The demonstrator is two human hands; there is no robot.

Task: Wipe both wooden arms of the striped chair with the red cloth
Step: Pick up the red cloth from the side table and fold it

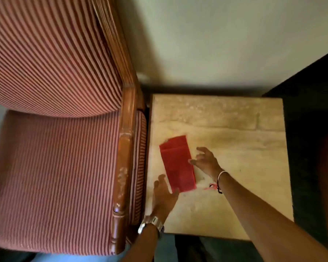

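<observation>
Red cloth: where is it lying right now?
In the head view, the red cloth lies flat on the stone-topped table, near its left edge beside the chair's wooden arm, between the left hand and right hand.

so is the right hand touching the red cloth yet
Cannot tell. In the head view the right hand's fingertips meet the red cloth's right edge, but blur hides whether they press it or hover.

Striped chair point(51, 167) cut off at top and left edges, so only one wooden arm point(124, 167) is in frame. Red cloth point(177, 163) near corner is covered by the left hand point(164, 197). Hands motion-blurred; cloth contact unclear.
</observation>
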